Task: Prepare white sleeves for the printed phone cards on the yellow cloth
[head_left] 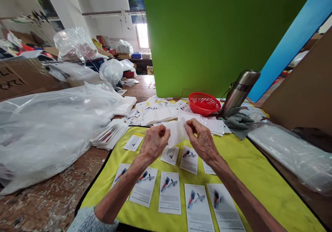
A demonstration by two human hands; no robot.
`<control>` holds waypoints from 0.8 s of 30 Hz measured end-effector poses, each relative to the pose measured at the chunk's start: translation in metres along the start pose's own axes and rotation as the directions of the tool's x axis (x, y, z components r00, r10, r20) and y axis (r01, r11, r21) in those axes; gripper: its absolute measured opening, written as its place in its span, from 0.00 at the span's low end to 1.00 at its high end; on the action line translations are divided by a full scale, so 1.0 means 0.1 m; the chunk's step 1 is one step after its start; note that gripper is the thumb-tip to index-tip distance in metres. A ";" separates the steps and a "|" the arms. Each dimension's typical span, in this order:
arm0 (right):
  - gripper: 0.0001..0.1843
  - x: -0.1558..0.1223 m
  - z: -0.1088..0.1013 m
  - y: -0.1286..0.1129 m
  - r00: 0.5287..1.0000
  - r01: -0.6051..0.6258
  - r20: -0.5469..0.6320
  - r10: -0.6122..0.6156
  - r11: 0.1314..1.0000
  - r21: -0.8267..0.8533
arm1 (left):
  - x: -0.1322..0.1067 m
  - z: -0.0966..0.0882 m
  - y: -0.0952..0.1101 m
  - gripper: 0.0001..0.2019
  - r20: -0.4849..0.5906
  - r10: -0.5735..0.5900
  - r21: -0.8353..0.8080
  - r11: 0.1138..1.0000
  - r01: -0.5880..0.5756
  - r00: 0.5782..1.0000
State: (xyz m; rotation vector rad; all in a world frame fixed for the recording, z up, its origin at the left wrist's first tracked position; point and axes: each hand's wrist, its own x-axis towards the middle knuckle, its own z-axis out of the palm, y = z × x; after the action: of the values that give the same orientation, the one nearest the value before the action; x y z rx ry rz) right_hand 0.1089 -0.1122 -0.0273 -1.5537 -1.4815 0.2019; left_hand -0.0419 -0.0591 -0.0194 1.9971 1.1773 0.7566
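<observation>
My left hand (155,143) and my right hand (201,140) are raised above the yellow-green cloth (249,176). Between their fingertips they pinch a thin white translucent sleeve (177,132), which may be plastic or paper. Below my hands, several printed white cards (169,193) lie in rows on the cloth, each showing a phone-like picture. My forearms partly cover some of them. Behind my hands, a loose spread of white papers (160,112) overlaps the cloth's far edge.
A large clear plastic bag (52,128) and a stack of printed sheets (110,134) lie left of the cloth. A red basket (204,104), steel flask (240,91), grey cloth (237,121) and flat plastic package (287,154) stand beyond and right. A green board (218,31) rises behind.
</observation>
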 end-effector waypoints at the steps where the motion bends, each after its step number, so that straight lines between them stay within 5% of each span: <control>1: 0.08 0.01 0.00 0.02 0.999 -0.001 -0.045 0.001 1.000 -0.011 | 0.01 -0.02 -0.01 0.14 -0.048 0.015 0.052 0.999 -0.012 0.999; 6: 0.10 0.04 0.05 0.14 0.997 -0.077 -0.002 0.078 0.983 0.167 | 0.05 -0.06 -0.04 0.11 -0.225 0.052 0.380 0.924 0.039 0.973; 10: 0.11 0.05 0.06 0.18 0.987 -0.162 0.069 0.146 0.917 0.365 | 0.06 -0.03 -0.04 0.11 -0.372 0.185 0.417 0.909 -0.015 0.910; 13: 0.11 0.04 0.05 0.12 0.988 -0.133 0.122 0.094 0.919 0.372 | 0.05 0.04 -0.02 0.08 -0.184 0.153 0.088 0.986 -0.139 0.971; 15: 0.11 0.01 0.05 0.07 0.988 -0.089 0.150 0.043 0.944 0.316 | 0.04 0.11 -0.02 0.12 0.021 0.117 -0.228 0.968 -0.109 0.993; 17: 0.10 -0.02 0.07 0.02 0.985 -0.037 0.170 -0.005 0.969 0.245 | 0.03 0.17 -0.03 0.16 0.117 0.095 -0.441 0.897 -0.034 0.989; 24: 0.11 -0.05 0.05 0.00 0.961 -0.017 0.273 -0.038 0.981 0.194 | -0.01 0.14 -0.02 0.18 0.233 0.022 -0.609 0.783 0.129 0.972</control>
State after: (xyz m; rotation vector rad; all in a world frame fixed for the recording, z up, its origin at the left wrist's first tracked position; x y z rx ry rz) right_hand 0.1042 -0.1142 -0.0317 -1.3994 -1.6304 0.5609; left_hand -0.0329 -0.0633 -0.0292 1.4349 0.7124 0.7407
